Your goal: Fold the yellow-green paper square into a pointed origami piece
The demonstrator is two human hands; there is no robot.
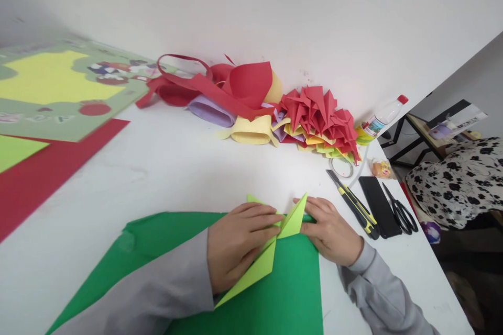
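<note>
**Two hands at a fold of light-green paper**

Low in the middle of the frame, the left hand lies over a folded piece of light-green paper. Its fingers are bent across the top and its thumb is hidden under the sheet, so it has the paper clasped. The right hand rests just beside it, fingertips at the foot of a triangular flap that stands up between the two hands. I cannot tell whether it pinches that flap or only presses there. Both wrists wear grey sleeves.

The paper's long point runs down and left from the hands. It lies on a large dark-green sheet spread along the bottom edge of a white table.

Right of the hands, near the table's edge, lie:
- a yellow-and-black utility knife
- a flat black rectangular case
- black-handled scissors
- above these, a clear ring of tape

Further up against the white wall sits a heap of folded red paper points, with curled red strips to its left. At the heap's right end a clear plastic bottle with a red cap lies tilted.

At the left edge lies a big red sheet. Above it, in the upper left, is a green poster with a yellow patch.
</note>
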